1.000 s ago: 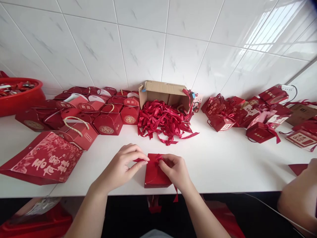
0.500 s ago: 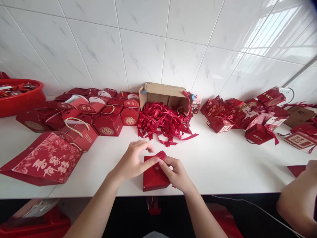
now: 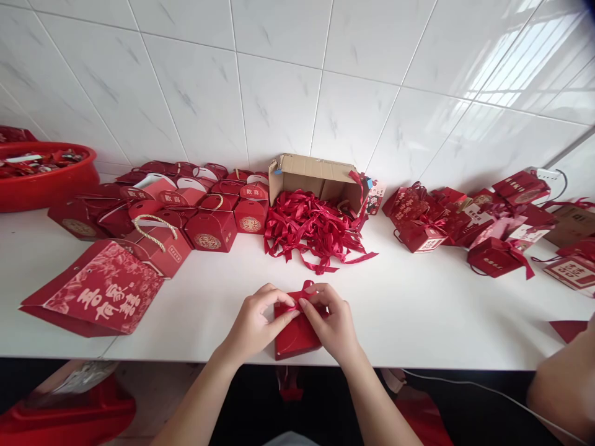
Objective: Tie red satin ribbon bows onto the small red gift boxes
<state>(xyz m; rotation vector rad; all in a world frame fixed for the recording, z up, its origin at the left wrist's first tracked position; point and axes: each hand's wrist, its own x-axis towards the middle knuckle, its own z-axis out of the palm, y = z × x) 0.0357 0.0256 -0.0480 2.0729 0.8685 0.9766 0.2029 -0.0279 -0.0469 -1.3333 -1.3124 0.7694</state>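
A small red gift box (image 3: pixel 294 336) stands at the front edge of the white table (image 3: pixel 409 310). A red ribbon (image 3: pixel 307 289) crosses its top. My left hand (image 3: pixel 257 322) pinches the ribbon from the left with thumb and forefinger. From the right, my right hand (image 3: pixel 331 322) grips the same ribbon, and the fingertips of both hands meet over the box. The hands hide most of the ribbon.
A cardboard box (image 3: pixel 316 179) spilling a heap of red ribbons (image 3: pixel 316 229) lies behind. Red gift boxes (image 3: pixel 204 214) and a flat red bag (image 3: pixel 100 294) sit left, tied boxes (image 3: pixel 469 223) right, a red basin (image 3: pixel 44 176) far left. Another person's arm (image 3: pixel 564 378) is at lower right.
My hands have drawn closer together over the box top, and a small ribbon loop now stands up between the fingertips. The view has shifted slightly.
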